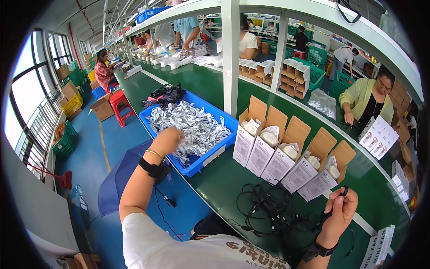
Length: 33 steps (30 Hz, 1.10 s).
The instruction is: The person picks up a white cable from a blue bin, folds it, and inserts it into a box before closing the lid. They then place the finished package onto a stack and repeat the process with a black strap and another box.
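Note:
My left hand [166, 141] reaches over the near side of a blue tray [206, 163] heaped with bundled white cables [192, 125]. Its fingertips blur against the bundles, so their grip is unclear. On the right, my right hand [341, 210] is raised with its fingers closed around a black cable [344, 191], a short bend of which sticks out above them. Between the hands, a loose tangle of black cables [268, 208] lies on the green table. Behind the tangle stands a row of white boxes [273, 162], their brown flaps up and a white item showing in each.
Dark strap bundles [165, 95] lie behind the tray. A white post [230, 58] rises beyond it. A blue umbrella [118, 179] is beside the table's left edge. Across the table, a person in yellow [367, 96] handles something dark near a white printed card [379, 137].

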### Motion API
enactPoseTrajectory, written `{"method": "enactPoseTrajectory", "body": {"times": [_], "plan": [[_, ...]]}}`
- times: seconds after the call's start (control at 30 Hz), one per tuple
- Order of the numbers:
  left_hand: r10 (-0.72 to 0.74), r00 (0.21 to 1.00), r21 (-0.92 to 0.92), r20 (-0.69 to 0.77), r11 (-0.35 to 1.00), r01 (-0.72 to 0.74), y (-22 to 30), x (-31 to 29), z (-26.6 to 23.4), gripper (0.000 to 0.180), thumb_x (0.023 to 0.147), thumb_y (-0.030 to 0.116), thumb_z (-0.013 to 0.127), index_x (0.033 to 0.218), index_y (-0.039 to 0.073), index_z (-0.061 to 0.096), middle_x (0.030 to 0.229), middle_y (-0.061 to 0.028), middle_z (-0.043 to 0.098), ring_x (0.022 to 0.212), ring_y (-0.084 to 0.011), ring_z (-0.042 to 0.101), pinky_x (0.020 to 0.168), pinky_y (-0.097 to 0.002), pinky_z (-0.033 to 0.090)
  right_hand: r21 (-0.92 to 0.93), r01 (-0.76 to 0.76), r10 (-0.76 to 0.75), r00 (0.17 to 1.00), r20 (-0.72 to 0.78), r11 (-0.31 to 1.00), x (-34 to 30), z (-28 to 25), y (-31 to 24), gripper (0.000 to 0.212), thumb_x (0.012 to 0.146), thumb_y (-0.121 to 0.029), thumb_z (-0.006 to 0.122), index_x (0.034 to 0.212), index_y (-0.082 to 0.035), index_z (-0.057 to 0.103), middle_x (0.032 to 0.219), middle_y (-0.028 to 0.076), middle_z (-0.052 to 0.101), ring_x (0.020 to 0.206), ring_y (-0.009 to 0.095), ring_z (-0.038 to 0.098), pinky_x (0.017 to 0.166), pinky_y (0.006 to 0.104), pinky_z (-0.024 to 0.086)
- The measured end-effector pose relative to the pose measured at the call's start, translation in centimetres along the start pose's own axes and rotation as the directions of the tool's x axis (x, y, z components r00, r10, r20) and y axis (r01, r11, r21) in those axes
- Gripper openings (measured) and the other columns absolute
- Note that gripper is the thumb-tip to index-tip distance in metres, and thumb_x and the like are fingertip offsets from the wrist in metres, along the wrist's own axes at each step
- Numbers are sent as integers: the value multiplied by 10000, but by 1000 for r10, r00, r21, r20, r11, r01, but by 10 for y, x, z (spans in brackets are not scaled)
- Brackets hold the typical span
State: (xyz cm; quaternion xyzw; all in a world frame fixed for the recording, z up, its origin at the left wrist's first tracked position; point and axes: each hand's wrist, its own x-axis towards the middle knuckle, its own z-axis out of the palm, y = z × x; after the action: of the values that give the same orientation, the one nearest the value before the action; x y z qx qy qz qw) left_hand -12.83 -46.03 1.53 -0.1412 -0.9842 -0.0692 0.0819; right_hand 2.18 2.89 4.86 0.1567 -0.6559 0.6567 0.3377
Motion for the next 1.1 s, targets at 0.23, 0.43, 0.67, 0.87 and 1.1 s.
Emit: {"method": "enactPoseTrajectory", "body": {"times": [0.23, 0.43, 0.67, 0.87, 1.1], "plan": [[-47, 921, -54, -386, 998, 28, 4, 14, -10, 119, 746, 71, 662, 864, 63, 652, 816, -131, 597, 840, -335, 578, 735, -411, 473, 85, -85, 88, 996, -27, 993, 4, 9, -4, 129, 927, -103, 556, 1011, -42, 480, 826, 64, 572, 553, 65, 430, 490, 174, 358], [-37, 855, 118, -517, 987, 114, 15, 23, -12, 61, 766, 79, 646, 824, 68, 663, 824, -126, 574, 793, -335, 581, 705, -417, 481, -45, -140, 143, 985, 92, 989, -2, 6, -4, 94, 920, -84, 559, 965, -33, 495, 805, 78, 601, 553, 70, 464, 505, 179, 396], [-50, 779, 180, -625, 962, 207, 42, 34, -33, 73, 802, 124, 633, 770, 69, 668, 857, -123, 568, 793, -313, 593, 686, -404, 493, -17, -169, 170, 983, 72, 985, -1, 5, -1, 82, 905, -53, 579, 952, -5, 532, 819, 114, 641, 575, 90, 527, 533, 193, 435], [-44, 917, 301, -396, 938, 174, 42, 44, -25, 98, 797, 154, 636, 825, 65, 665, 835, -118, 594, 788, -302, 619, 685, -407, 513, -77, -136, 144, 983, 112, 988, -2, 4, -1, 80, 919, -72, 565, 970, -28, 521, 819, 88, 627, 563, 76, 493, 534, 188, 415], [-59, 992, 363, -108, 927, 94, 45, 52, -19, 135, 772, 181, 649, 825, 57, 651, 838, -138, 633, 824, -319, 639, 681, -421, 521, -87, -165, 174, 979, 109, 982, 3, 2, 8, 91, 919, -76, 570, 976, -24, 521, 816, 87, 631, 566, 70, 491, 537, 187, 414]]}}
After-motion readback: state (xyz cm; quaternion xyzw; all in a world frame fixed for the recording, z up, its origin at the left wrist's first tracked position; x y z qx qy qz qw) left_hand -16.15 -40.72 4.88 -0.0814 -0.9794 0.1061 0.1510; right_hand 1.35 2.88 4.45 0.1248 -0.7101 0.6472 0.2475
